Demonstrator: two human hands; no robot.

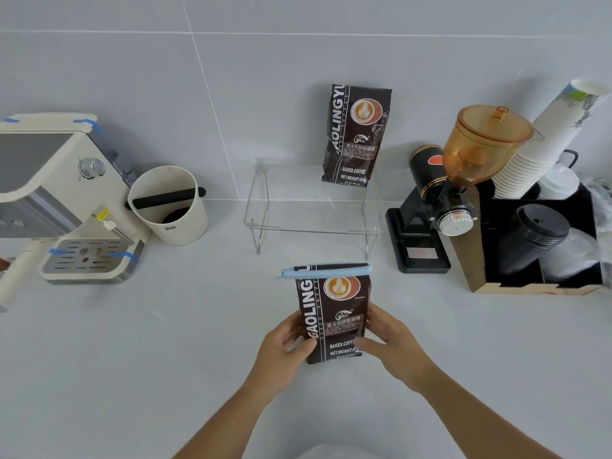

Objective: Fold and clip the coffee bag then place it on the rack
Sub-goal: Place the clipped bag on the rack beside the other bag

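Note:
A dark brown coffee bag [334, 309] stands upright on the white counter in front of me, its top folded over and pinched by a long light-blue clip [326, 271]. My left hand [284, 352] grips the bag's lower left side. My right hand [389, 342] holds its lower right side. The clear acrylic rack [314, 226] stands just behind the bag, against the wall. A second, unclipped coffee bag [356, 134] leans on the wall at the rack's back right.
A cream espresso machine [59, 193] and a white knock box [169, 207] stand at the left. A black grinder with an amber hopper [460, 173] and a box holding stacked paper cups [543, 150] and lids [536, 233] stand at the right.

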